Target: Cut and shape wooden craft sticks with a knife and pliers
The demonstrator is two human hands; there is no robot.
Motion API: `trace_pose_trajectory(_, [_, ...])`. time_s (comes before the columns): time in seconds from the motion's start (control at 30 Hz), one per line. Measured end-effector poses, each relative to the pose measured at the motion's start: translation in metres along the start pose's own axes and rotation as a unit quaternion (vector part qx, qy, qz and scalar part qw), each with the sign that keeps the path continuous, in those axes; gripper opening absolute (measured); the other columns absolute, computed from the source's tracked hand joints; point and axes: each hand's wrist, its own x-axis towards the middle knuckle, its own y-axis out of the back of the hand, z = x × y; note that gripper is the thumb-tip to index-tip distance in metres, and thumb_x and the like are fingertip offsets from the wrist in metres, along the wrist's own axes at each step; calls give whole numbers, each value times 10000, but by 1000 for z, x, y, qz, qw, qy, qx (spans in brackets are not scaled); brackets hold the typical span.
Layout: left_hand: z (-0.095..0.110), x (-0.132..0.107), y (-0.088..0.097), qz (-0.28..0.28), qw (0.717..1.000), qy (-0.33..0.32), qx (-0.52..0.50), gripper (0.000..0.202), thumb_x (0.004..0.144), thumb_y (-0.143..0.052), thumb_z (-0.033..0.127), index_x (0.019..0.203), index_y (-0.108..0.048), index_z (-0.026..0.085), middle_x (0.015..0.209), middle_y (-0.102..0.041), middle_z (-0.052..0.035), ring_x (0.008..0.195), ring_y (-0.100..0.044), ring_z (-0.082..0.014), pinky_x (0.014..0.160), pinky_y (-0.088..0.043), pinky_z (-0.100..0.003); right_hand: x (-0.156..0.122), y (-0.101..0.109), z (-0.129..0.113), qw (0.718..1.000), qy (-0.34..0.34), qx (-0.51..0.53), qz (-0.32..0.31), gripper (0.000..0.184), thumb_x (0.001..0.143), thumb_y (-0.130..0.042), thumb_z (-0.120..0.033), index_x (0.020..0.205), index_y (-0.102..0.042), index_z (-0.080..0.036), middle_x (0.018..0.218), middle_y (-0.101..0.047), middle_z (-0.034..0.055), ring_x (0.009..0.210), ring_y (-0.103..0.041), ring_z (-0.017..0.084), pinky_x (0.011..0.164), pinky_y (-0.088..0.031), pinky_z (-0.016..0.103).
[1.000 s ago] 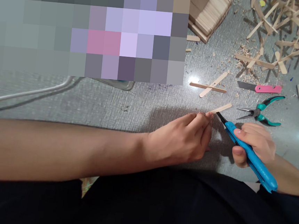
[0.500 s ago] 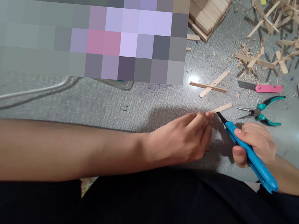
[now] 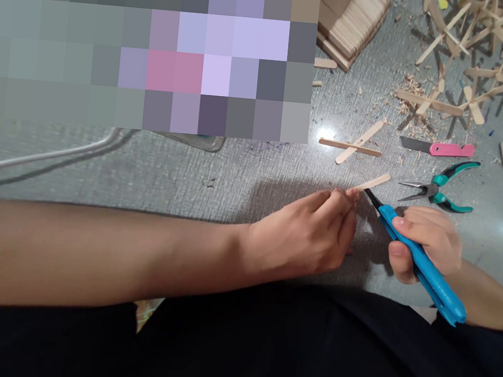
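My left hand (image 3: 313, 235) pinches one end of a pale wooden craft stick (image 3: 375, 182) that lies on the grey floor, fingers closed on it. My right hand (image 3: 427, 242) grips a blue utility knife (image 3: 421, 265). Its dark blade tip touches the stick right beside my left fingertips.
Teal pliers (image 3: 438, 190) and a pink-handled cutter (image 3: 444, 148) lie just beyond my right hand. Two crossed sticks (image 3: 354, 145) lie further out. A stack of sticks (image 3: 349, 21), wood shavings (image 3: 412, 88) and a glued stick structure (image 3: 478, 56) fill the far right. A white cable (image 3: 38, 158) runs at left.
Almost nothing has moved; my right thumb has shifted slightly on the knife handle while the blade stays at the stick.
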Motion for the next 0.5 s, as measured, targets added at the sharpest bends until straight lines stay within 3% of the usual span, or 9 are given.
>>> trace_pose_trajectory(0.13, [-1,1,2,-3,1000,1,-19,394,1196,-597,234,1220,-852,-66,1206,-893,-281,977,-850,-262,850,-739,-324,8,5,-6,999,-19,-30,-20,40,1070,-627,-222,1077,-653,-251,698,-653,-26,543,-601,181,496,-558,347])
trace_pose_trajectory(0.27, [-1,2,2,1,1000,3,-30,395,1195,-631,254,1251,-837,-78,1238,-881,-300,997,-832,-262,841,-736,-328,16,8,-6,998,-17,-18,-61,112,1011,-644,-167,1067,-617,-260,700,-623,-41,541,-589,177,509,-553,348])
trace_pose_trajectory(0.5, [-1,1,-3,11,999,16,-39,410,1197,-608,255,1224,-826,-92,1133,-893,-256,931,-818,-250,824,-738,-329,-4,-1,-1,999,33,-2,-21,71,1073,-583,-245,1138,-607,-264,656,-516,-75,491,-458,152,450,-415,328])
